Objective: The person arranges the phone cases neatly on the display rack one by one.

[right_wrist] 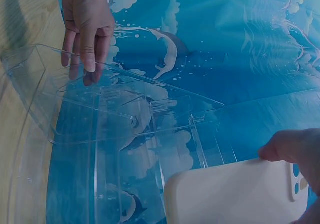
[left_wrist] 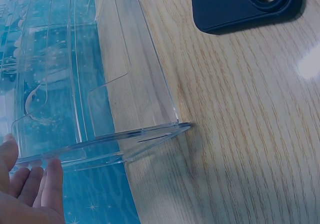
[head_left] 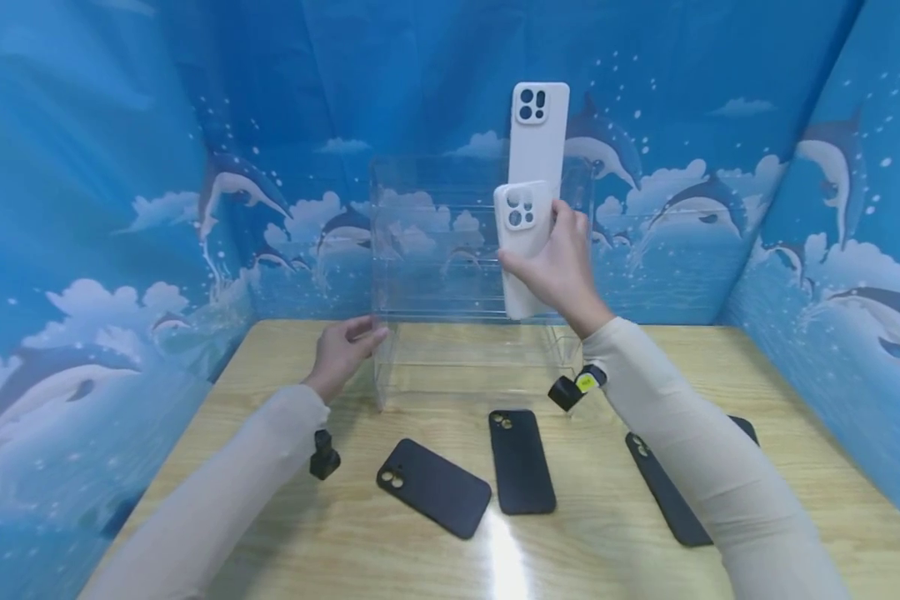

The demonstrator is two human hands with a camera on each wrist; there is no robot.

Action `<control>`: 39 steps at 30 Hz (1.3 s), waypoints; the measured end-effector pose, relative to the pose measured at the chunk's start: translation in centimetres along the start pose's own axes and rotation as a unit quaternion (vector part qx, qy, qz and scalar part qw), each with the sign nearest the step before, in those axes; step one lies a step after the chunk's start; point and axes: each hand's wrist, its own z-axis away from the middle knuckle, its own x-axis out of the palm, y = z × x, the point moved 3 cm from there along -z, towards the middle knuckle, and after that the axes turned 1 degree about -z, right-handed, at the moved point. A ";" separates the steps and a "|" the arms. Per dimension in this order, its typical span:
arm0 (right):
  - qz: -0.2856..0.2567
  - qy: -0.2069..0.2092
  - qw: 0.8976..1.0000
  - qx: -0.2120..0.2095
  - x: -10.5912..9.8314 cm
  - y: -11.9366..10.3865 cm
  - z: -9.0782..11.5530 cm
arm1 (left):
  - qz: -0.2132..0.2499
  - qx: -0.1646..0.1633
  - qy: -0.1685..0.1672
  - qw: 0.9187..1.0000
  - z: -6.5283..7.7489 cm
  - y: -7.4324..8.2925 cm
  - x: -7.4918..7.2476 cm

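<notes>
My right hand (head_left: 562, 262) grips a white phone case (head_left: 521, 240), thumb in front, holding it upright before the clear acrylic tiered rack (head_left: 435, 283). In the right wrist view that white case shows at the lower right, held by its edges. Behind and above it stands a second white phone case (head_left: 540, 150) at the rack's top right; its lower part is hidden. With nearly straight fingers, my left hand (head_left: 342, 354) touches the rack's left side panel. The left wrist view shows those fingertips (left_wrist: 52, 169) at the panel's edge.
On the wooden table (head_left: 285, 533) before the rack lie a black phone case (head_left: 435, 490), another black phone case (head_left: 522, 462), and further black cases (head_left: 671, 496) partly hidden under the right sleeve. A blue dolphin-print curtain (head_left: 307, 92) surrounds the table's back and sides.
</notes>
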 end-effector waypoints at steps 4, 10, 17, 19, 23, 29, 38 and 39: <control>-0.009 0.007 1.000 -0.002 0.6 -1.0 -1.1 | -0.003 -0.007 0.003 1.000 -0.1 -0.2 0.0; -0.012 0.026 0.999 0.018 1.2 -2.3 -3.1 | -0.007 -0.008 0.005 1.000 -0.3 -0.3 0.0; -0.014 0.063 0.998 0.002 1.8 -3.8 -5.5 | -0.006 0.000 0.004 1.000 0.0 -0.2 -0.1; -0.016 0.074 0.997 -0.008 1.9 -4.3 -6.1 | -0.005 0.000 0.004 1.000 0.1 -0.3 -0.2; -0.031 0.095 0.995 -0.005 1.7 -4.7 -7.2 | -0.007 0.000 0.001 1.000 0.1 -0.3 -0.1; -0.058 0.101 0.993 0.008 2.0 -5.2 -8.6 | -0.007 0.001 -0.004 1.000 0.0 -0.2 0.0; -0.100 0.135 0.985 -0.028 2.9 -5.6 -9.5 | -0.004 0.004 -0.002 1.000 -0.1 -0.3 0.1; -0.105 0.139 0.984 -0.034 3.0 -5.7 -9.6 | -0.003 0.004 0.000 1.000 -0.1 -0.3 0.1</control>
